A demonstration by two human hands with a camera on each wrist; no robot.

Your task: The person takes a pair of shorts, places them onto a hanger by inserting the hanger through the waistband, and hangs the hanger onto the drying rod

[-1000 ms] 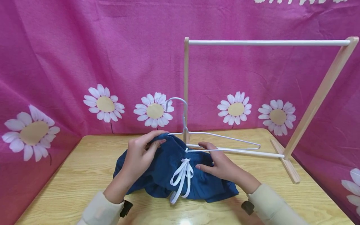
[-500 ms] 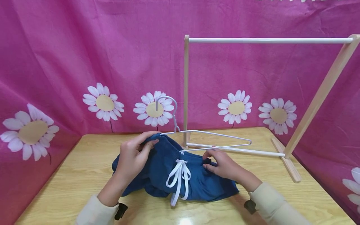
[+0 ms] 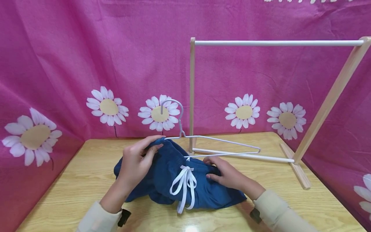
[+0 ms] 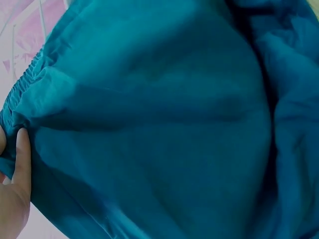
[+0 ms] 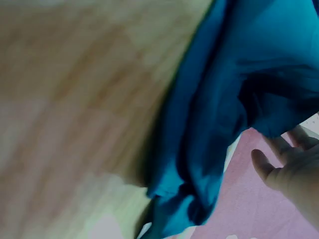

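Observation:
Dark blue shorts (image 3: 166, 167), with a gathered waistband and a white drawstring bow (image 3: 184, 182), lie bunched on the table. My left hand (image 3: 136, 161) pinches the waistband's left end, thumb in front; in the left wrist view a finger (image 4: 22, 159) presses the cloth. A white wire hanger (image 3: 226, 140) has its left end inside the waistband there. Its hook points up, and its right end sticks out past the waist. My right hand (image 3: 229, 174) is at the waistband's right side with fingers relaxed. In the right wrist view the thumb (image 5: 263, 167) stands apart from the cloth.
Behind and to the right stands a garment rack with wooden posts (image 3: 330, 100) and a white top rail (image 3: 278, 43). Its lower white bar (image 3: 269, 158) runs just behind the hanger. A pink curtain (image 3: 130, 58) with daisies encloses the wooden table (image 3: 81, 180).
The left hand, waistband end and hanger have shifted slightly left. The right hand's fingers have moved a little around the waistband's right side, staying close to it.

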